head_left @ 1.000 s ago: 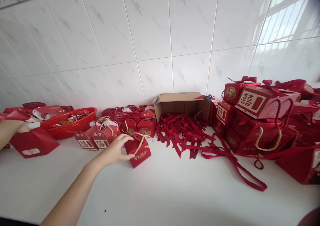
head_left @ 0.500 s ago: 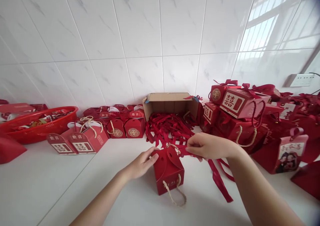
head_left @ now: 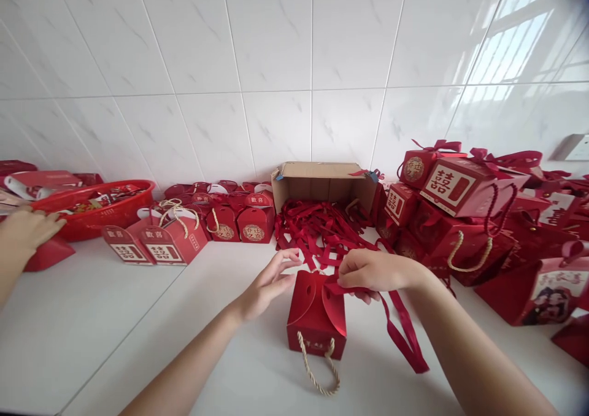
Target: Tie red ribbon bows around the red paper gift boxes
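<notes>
A small red gift box (head_left: 315, 318) with a cream rope handle stands on the white counter (head_left: 115, 330) in front of me. My left hand (head_left: 269, 284) rests against the box's upper left side, fingers partly spread. My right hand (head_left: 370, 270) pinches a red ribbon (head_left: 401, 333) just above the box's top flaps; the ribbon trails down to the right onto the counter. Behind the box lies a heap of loose red ribbons (head_left: 322, 232) spilling from an open cardboard box (head_left: 324, 186).
Rows of small red boxes (head_left: 230, 216) line the tiled wall at left. A red basket (head_left: 92, 210) sits far left, where another person's hand (head_left: 27, 232) reaches. Larger red gift boxes (head_left: 460, 210) are stacked on the right.
The small box went from the left row to the counter in front of me. My right hand came in and took a ribbon. Another person's hand is back at far left.
</notes>
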Demonstrator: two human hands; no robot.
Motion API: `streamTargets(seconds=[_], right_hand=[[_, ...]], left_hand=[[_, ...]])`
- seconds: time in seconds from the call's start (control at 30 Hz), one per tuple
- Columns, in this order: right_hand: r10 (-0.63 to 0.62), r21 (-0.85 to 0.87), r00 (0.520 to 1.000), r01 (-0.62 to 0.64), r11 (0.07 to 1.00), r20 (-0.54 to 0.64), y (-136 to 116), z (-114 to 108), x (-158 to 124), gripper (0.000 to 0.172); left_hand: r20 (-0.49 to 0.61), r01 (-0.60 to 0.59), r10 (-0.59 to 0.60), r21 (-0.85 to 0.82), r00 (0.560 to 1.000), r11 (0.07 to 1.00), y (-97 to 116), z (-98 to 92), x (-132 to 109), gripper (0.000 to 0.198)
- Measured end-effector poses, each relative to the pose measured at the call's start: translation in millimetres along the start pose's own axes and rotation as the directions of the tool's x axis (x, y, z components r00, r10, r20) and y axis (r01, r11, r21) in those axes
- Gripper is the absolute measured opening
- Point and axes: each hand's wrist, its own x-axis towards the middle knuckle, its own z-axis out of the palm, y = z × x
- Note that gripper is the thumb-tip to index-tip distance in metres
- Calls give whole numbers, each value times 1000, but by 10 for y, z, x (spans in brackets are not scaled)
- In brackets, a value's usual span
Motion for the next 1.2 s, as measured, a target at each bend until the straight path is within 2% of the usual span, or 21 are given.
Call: streamTargets(seconds=[0.1, 0.2, 0.3, 0.43, 0.67, 0.83, 0.93, 1.03, 1.1, 1.2], right_hand=[[25, -4, 1000, -25, 1000, 17, -19, 3, -45, 27], [37, -19, 999, -37, 999, 31, -27, 4, -65, 25], [48, -33, 999, -47, 998, 25, -37, 11, -63, 25], [74, -60, 997, -72, 996, 22, -51, 20, -63, 25], [84, -36, 996, -84, 996, 16, -79, 25, -63, 26], [71, -29, 997, -71, 997, -13, -93, 75, 0, 27], [62, -43, 998, -62, 997, 4, -89, 102, 20, 28], [39, -79, 999, -38, 996, 12, -80, 108, -7, 29], [37, -179, 998, -45, 983, -49, -69, 97, -51, 29], [-21, -289, 958, -65, 955, -285, -54, 70, -129, 25]], left_hand=[[70, -111, 102, 140, 992, 984, 168, 16, -63, 26], [141, -145, 105, 321, 984, 936, 283, 93, -106, 40], [172, -166, 107, 375, 979, 912, 320, 174, -93, 52], [172, -160, 93, 425, 981, 891, 349, 225, -48, 46], [134, -132, 74, 506, 988, 852, 414, 285, -29, 40], [59, -70, 47, 479, 997, 875, 398, 356, 12, 22], [21, -70, 68, 464, 997, 883, 397, 389, 37, 11], [-1, -85, 98, 478, 995, 874, 430, 403, 49, 9], [-13, -97, 119, 488, 993, 867, 472, 402, 50, 10], [-44, -124, 171, 511, 984, 851, 557, 394, 46, 13]])
